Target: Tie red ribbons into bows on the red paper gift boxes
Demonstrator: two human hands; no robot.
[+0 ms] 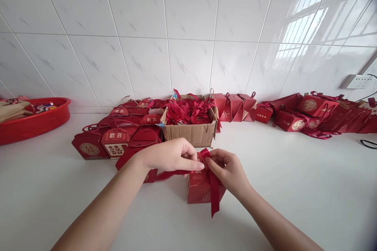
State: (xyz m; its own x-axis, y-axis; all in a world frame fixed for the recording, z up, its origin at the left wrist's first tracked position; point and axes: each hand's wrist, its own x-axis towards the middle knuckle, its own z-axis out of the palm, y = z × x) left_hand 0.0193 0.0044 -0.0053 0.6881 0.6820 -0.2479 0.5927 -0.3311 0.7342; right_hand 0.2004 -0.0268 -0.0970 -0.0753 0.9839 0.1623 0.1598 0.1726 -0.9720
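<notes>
A small red gift box [199,192] with gold print stands upright on the white counter in front of me. Across its top runs a red ribbon [215,198], one tail hanging down the front and the other stretching left. My left hand [179,157] is closed, thumb and fingers pinching the ribbon at the box's top left. On the other side my right hand [225,166] also pinches the ribbon, its thumb and index finger close to the crossing. The fingers partly hide where the ribbon strands meet.
Behind the box, a cardboard carton [188,135] holds many loose red ribbons. Several finished-looking red boxes [116,137] crowd to its left. More red boxes [232,108] line the tiled wall, others [318,106] pile up at right. A red basin [35,119] with wrapped sweets stands far left.
</notes>
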